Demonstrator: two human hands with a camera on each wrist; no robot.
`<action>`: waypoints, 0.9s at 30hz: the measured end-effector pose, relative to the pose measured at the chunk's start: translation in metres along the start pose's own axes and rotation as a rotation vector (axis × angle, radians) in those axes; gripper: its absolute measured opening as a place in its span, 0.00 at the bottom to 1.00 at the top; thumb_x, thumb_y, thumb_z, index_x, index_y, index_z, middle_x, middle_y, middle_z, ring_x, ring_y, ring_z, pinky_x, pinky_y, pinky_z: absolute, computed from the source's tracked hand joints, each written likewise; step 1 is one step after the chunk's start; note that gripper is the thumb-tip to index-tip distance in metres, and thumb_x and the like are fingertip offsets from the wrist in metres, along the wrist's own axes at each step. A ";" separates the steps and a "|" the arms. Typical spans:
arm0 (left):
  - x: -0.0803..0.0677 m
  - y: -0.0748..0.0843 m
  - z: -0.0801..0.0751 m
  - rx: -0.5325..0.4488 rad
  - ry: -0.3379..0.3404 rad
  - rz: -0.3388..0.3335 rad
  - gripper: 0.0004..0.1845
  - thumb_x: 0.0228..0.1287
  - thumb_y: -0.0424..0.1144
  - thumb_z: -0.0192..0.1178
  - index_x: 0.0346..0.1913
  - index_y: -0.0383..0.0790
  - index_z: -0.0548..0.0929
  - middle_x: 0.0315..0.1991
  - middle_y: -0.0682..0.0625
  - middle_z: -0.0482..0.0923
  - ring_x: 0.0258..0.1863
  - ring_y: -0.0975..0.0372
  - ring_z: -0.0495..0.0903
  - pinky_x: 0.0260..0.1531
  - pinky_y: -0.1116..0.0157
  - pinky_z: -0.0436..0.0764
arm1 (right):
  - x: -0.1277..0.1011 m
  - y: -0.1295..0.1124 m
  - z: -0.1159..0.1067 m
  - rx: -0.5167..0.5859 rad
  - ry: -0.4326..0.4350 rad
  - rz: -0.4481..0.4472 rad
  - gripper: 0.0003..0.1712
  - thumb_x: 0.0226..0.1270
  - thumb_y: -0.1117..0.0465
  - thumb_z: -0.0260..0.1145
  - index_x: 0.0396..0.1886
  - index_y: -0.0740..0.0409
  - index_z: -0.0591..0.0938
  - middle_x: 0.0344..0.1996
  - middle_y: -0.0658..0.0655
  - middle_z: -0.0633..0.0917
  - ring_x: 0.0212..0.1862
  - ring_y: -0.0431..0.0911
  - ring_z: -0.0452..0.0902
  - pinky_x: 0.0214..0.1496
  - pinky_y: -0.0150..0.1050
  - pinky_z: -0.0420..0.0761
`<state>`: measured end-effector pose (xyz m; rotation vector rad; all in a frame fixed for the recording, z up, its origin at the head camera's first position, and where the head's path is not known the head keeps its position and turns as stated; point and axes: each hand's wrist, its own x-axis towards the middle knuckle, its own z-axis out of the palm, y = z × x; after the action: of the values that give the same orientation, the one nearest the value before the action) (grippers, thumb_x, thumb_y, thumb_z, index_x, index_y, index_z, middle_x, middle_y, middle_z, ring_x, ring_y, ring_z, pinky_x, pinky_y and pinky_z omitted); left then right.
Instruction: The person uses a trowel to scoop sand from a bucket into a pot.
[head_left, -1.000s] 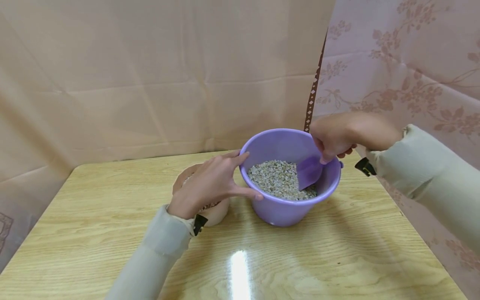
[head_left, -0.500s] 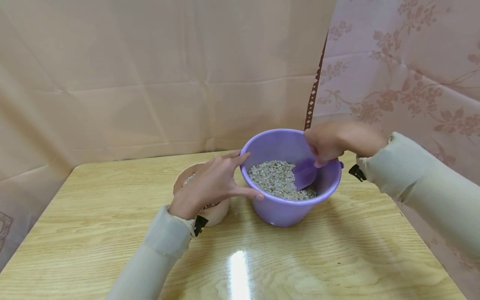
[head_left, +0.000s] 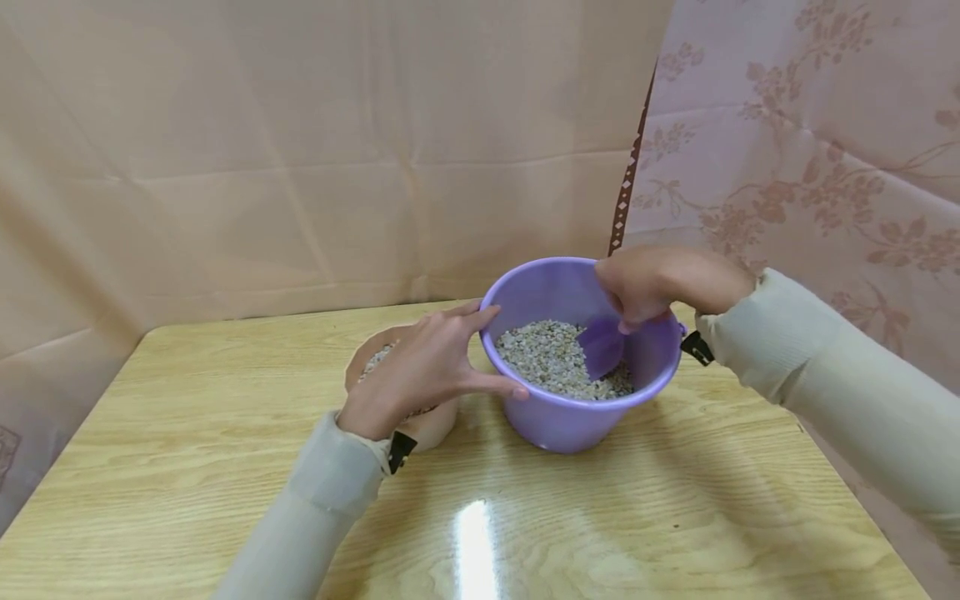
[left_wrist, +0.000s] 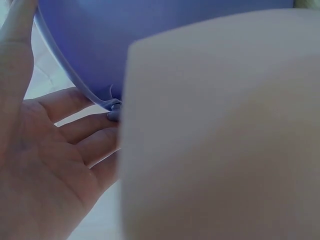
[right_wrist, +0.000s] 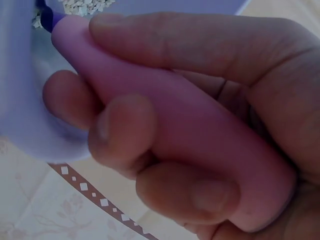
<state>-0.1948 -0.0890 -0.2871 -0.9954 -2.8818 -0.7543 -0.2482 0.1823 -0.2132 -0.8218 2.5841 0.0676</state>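
Note:
My right hand (head_left: pixel 648 285) grips the pink handle (right_wrist: pixel 175 110) of a trowel, with fingers and thumb wrapped round it. The trowel's purple blade (head_left: pixel 602 348) stands tilted in pale gravel (head_left: pixel 546 354) inside a purple bucket (head_left: pixel 567 429). On the bucket's left side, my left hand (head_left: pixel 420 367) is spread against the rim, thumb at the front and fingers behind. In the left wrist view, those fingers (left_wrist: pixel 82 127) reach fairly straight along the bucket's outside, near the small knob (left_wrist: pixel 114 114) below the rim. Under my left forearm stands a beige pot (head_left: pixel 433 429) holding similar gravel, partly hidden.
The bucket and pot stand close together on a light wooden table (head_left: pixel 225 450). Behind it hangs a plain beige curtain (head_left: pixel 300 167); a floral pink cloth (head_left: pixel 810 150) hangs on the right. A dark clip (head_left: pixel 401 450) sits at the left cuff.
My right hand and the trowel have shifted left and slightly down, with the blade moving left through the gravel. My left hand, the bucket and the pot have stayed in place.

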 end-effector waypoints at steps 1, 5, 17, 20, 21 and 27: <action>0.000 0.000 0.000 0.001 0.003 0.003 0.61 0.42 0.76 0.66 0.72 0.36 0.68 0.70 0.42 0.68 0.64 0.56 0.74 0.60 0.59 0.75 | 0.000 0.000 0.000 -0.002 0.005 -0.005 0.11 0.51 0.67 0.75 0.18 0.57 0.80 0.17 0.52 0.80 0.21 0.44 0.77 0.24 0.36 0.78; 0.000 -0.001 0.001 0.007 0.019 0.013 0.60 0.42 0.75 0.68 0.72 0.36 0.69 0.68 0.43 0.70 0.62 0.57 0.76 0.58 0.60 0.76 | 0.002 0.001 0.000 -0.001 0.010 -0.021 0.12 0.50 0.67 0.76 0.17 0.57 0.80 0.17 0.52 0.80 0.22 0.44 0.77 0.24 0.36 0.78; 0.001 -0.001 0.003 0.010 0.023 0.022 0.60 0.42 0.75 0.68 0.71 0.35 0.69 0.68 0.43 0.71 0.61 0.57 0.77 0.57 0.60 0.77 | 0.004 0.013 0.004 0.039 -0.024 -0.072 0.11 0.51 0.67 0.75 0.16 0.58 0.81 0.11 0.49 0.77 0.17 0.40 0.73 0.20 0.33 0.74; 0.001 -0.001 0.004 0.006 0.027 0.020 0.60 0.41 0.75 0.68 0.71 0.35 0.69 0.68 0.42 0.71 0.61 0.56 0.77 0.58 0.60 0.77 | 0.005 0.016 0.006 0.029 -0.001 -0.112 0.12 0.51 0.66 0.76 0.14 0.57 0.82 0.12 0.48 0.77 0.18 0.40 0.73 0.21 0.34 0.75; 0.001 -0.001 0.004 0.002 0.028 0.019 0.60 0.41 0.75 0.68 0.71 0.35 0.69 0.68 0.42 0.70 0.61 0.56 0.77 0.58 0.60 0.76 | 0.006 0.016 0.007 0.026 0.004 -0.128 0.12 0.51 0.66 0.76 0.14 0.57 0.82 0.12 0.47 0.78 0.19 0.40 0.74 0.22 0.34 0.75; 0.000 -0.002 0.005 -0.011 0.043 0.033 0.59 0.42 0.74 0.69 0.71 0.35 0.70 0.68 0.42 0.71 0.59 0.58 0.78 0.57 0.60 0.77 | 0.006 0.016 0.013 0.047 0.006 -0.155 0.13 0.53 0.65 0.75 0.12 0.58 0.83 0.11 0.47 0.78 0.18 0.41 0.74 0.22 0.35 0.77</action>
<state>-0.1955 -0.0883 -0.2921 -1.0121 -2.8205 -0.7798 -0.2569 0.1947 -0.2284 -1.0028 2.5080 -0.0414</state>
